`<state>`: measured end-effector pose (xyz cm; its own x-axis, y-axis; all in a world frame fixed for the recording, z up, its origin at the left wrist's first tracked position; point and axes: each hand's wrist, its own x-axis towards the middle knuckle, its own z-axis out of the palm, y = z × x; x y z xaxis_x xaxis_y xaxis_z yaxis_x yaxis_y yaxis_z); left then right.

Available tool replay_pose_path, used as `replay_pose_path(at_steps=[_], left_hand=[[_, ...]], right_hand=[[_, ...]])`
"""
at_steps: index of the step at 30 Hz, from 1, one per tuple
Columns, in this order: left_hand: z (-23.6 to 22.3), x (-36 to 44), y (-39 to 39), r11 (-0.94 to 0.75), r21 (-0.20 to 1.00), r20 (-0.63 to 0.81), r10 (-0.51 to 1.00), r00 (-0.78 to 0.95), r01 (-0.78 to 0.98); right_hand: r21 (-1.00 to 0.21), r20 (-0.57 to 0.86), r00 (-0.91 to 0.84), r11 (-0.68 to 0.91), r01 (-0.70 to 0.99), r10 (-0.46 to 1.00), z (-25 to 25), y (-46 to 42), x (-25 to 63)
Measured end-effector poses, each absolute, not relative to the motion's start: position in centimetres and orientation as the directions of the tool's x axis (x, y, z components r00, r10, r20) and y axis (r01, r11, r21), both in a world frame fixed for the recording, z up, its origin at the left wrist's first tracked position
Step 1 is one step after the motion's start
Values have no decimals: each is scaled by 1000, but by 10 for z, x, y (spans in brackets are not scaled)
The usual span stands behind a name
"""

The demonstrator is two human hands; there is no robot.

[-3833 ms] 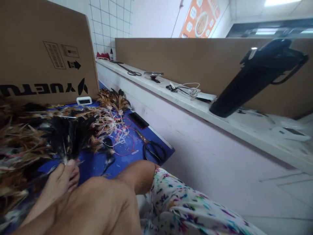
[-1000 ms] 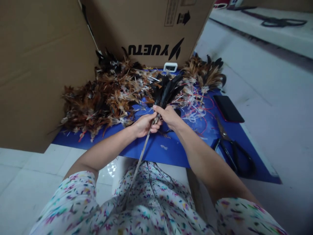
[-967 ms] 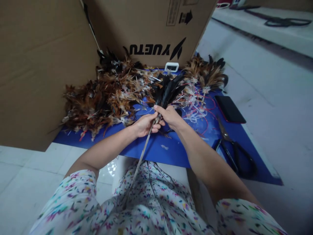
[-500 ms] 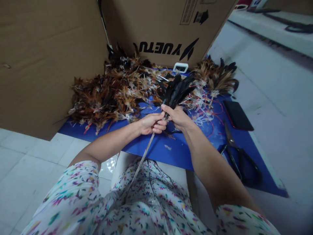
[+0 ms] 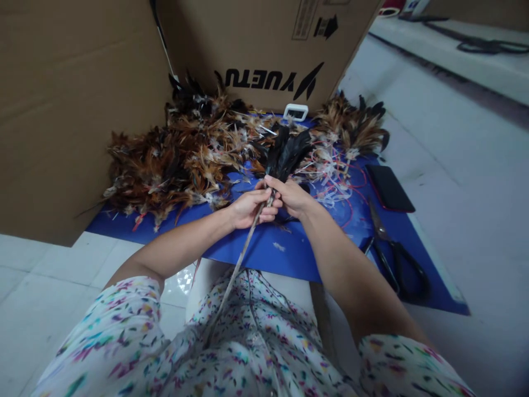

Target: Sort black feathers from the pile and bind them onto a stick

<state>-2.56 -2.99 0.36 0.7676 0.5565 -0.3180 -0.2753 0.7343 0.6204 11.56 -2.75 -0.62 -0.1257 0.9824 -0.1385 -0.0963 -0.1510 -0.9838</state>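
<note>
A thin stick [image 5: 237, 264] slants from my lap up to both hands, with a bunch of black feathers [image 5: 287, 151] fanning out at its far end. My left hand [image 5: 254, 208] is closed around the stick just below the feathers. Right beside it, my right hand [image 5: 289, 194] is closed at the base of the feathers, its thumb lying across the top. The two hands touch, and their fingers hide the spot where feathers and stick meet. Brown feathers [image 5: 161, 165] lie in a large heap to the left of my hands.
Beyond the heap stand a printed cardboard box [image 5: 264, 44] and a brown cardboard panel [image 5: 74, 110]. To the right on the blue board [image 5: 297, 262] are scissors [image 5: 388, 242], a phone [image 5: 390, 187], tangled strings [image 5: 333, 184] and another feather bunch [image 5: 355, 124]. A small white-framed device [image 5: 296, 112] stands behind.
The whole view has shifted, so things appear slightly farther left. My fingers have moved a little at the feather base, and both hands still grip there.
</note>
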Motion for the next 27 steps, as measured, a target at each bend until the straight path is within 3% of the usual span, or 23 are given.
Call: replay_pose_path(at_steps=[9,20,27], left_hand=[[9,-29,-31,785,543,-281,504,817,-298],[15,-28,-31,606,765,-332,660,674,-216],[10,-27,-34,486,861,-308,733,607,-150]], right_hand=[[-967,-116,-180,-152,-202,977,-1,-30,115],[-965,-89,-150,-123,-231,985,-6,-25,120],[-997,-54,-92,-58,-42,994,-2,-27,120]])
